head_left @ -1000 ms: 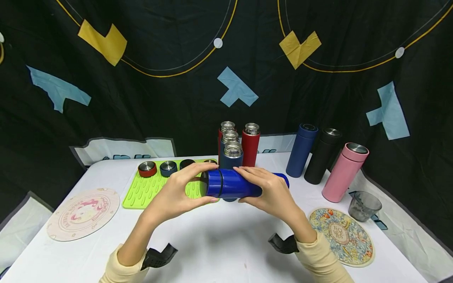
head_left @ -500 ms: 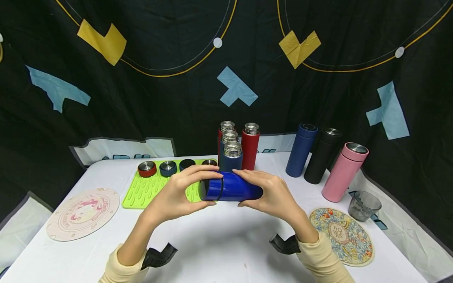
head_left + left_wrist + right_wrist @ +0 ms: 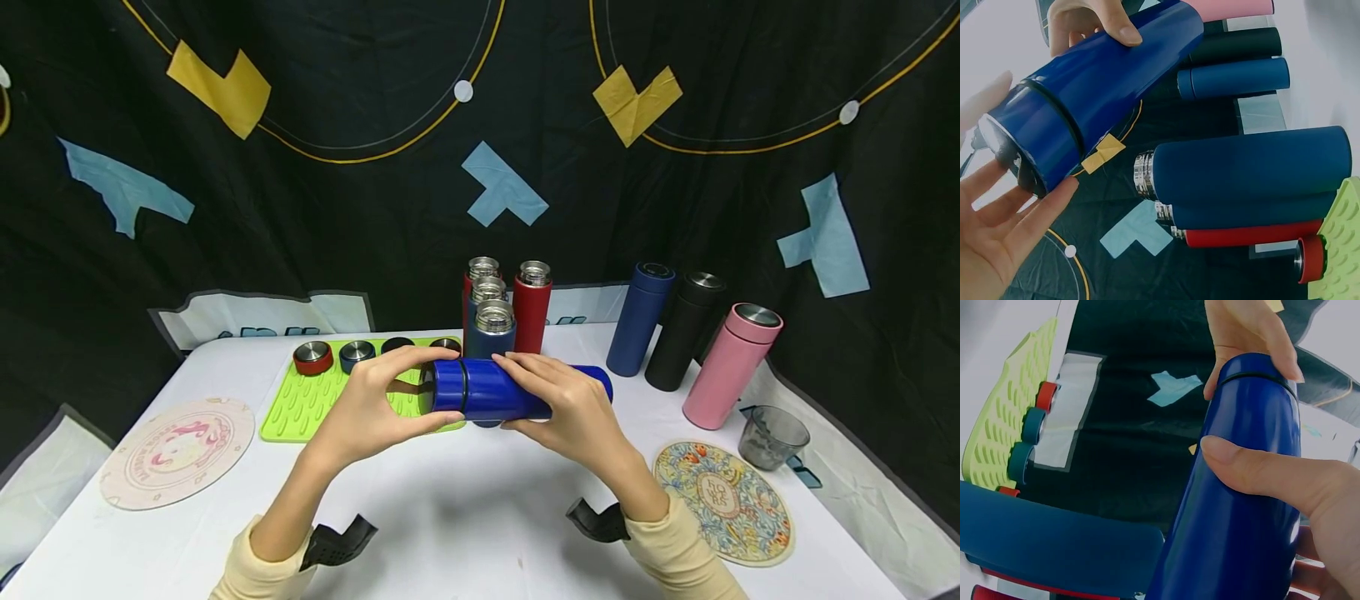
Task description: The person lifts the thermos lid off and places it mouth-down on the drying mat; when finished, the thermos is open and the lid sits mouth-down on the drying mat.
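Note:
A glossy blue vacuum flask (image 3: 498,390) lies level in the air above the table, its lid (image 3: 450,387) pointing left. My right hand (image 3: 573,400) grips the body, thumb on the near side in the right wrist view. At the other end, my left hand (image 3: 367,408) holds the lid between thumb and fingers. A dark ring (image 3: 1060,115) marks the seam between lid and body. In the left wrist view the lid's shiny end (image 3: 1007,150) faces the left palm. Part of the body is hidden behind the right fingers.
Lidless red and dark blue flasks (image 3: 493,333) stand behind the hands. Several loose lids (image 3: 312,358) sit on a green mat (image 3: 300,408). Blue, black and pink flasks (image 3: 731,367), a glass (image 3: 772,437) and a patterned round mat (image 3: 723,500) are right; a pink round mat (image 3: 180,454) is left.
The flask swung so its base went out of sight behind my right hand, then came back level with the base showing. My left fingers shifted slightly on the lid.

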The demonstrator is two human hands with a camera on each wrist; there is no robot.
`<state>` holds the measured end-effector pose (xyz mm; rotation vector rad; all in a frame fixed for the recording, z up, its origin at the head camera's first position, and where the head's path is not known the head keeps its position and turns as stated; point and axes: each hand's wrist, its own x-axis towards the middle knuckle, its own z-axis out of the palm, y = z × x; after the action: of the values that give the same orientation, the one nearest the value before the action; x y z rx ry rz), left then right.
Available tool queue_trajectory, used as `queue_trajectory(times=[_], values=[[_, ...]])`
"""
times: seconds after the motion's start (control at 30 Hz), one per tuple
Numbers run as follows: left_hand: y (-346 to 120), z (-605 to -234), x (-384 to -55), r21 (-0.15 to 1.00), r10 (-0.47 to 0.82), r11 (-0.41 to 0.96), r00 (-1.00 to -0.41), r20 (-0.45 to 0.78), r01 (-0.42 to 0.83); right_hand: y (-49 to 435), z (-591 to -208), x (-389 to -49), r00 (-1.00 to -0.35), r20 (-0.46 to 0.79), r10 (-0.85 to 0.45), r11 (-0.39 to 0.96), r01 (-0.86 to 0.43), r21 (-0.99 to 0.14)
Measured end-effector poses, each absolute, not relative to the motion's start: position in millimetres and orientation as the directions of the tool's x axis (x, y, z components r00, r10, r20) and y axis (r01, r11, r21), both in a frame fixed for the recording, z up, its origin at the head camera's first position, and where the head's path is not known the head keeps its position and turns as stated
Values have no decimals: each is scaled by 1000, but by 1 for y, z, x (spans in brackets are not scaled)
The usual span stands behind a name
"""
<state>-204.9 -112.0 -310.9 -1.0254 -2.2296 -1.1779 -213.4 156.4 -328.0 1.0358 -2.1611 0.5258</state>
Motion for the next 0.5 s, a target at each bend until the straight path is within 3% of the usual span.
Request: queue_trajectory(times=[0.13,0.23,0.5], values=[[-111,-311,-205,571,377,405,-700,607,714,155,-329,-213,-452,724,-520,612,-789,-53],[-111,-311,-204,572,392,425,-712,583,702,156,-328,-213,-454,719,-526,611,-790,-52],[-113,-310,-204,474,519,388,-613,596,790,161,-326,-214,-512,670,-537,598,-792,-126]])
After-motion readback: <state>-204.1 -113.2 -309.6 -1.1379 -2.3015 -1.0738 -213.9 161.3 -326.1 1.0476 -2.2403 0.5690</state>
